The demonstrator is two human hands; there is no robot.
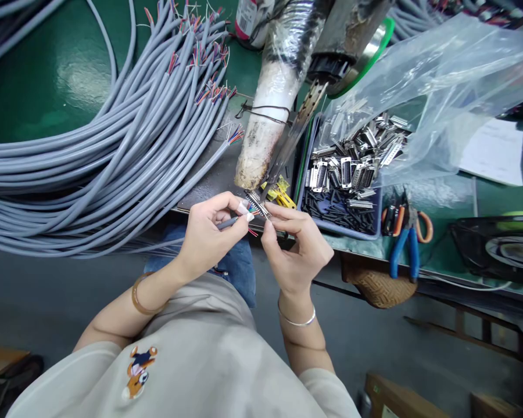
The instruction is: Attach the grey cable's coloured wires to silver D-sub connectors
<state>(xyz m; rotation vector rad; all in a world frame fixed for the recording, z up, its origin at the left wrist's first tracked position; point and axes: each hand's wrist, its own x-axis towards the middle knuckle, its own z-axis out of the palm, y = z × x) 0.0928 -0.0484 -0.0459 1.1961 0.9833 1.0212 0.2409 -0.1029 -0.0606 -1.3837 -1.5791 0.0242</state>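
My left hand (213, 229) pinches the end of a grey cable (228, 223), with its thin coloured wires (253, 209) fanned out past the fingertips. Between thumb and fingers, my right hand (294, 244) grips a metal pin connector (257, 203). The wires meet the connector's row of pins; whether each one touches is too small to tell. Just above the connector is the lower end of a soldering iron (294, 130), mounted pointing down. Beside it hangs a pipe wrapped in plastic film (264, 128), scorched at its mouth.
A thick bundle of grey cables (157, 128) with stripped ends covers the left of the bench. Right of the iron, a blue bin (377, 217) holds several connectors and black sleeves under a plastic bag (453, 87). Blue-handled pliers (404, 249) and orange-handled cutters (426, 226) are at the bench edge.
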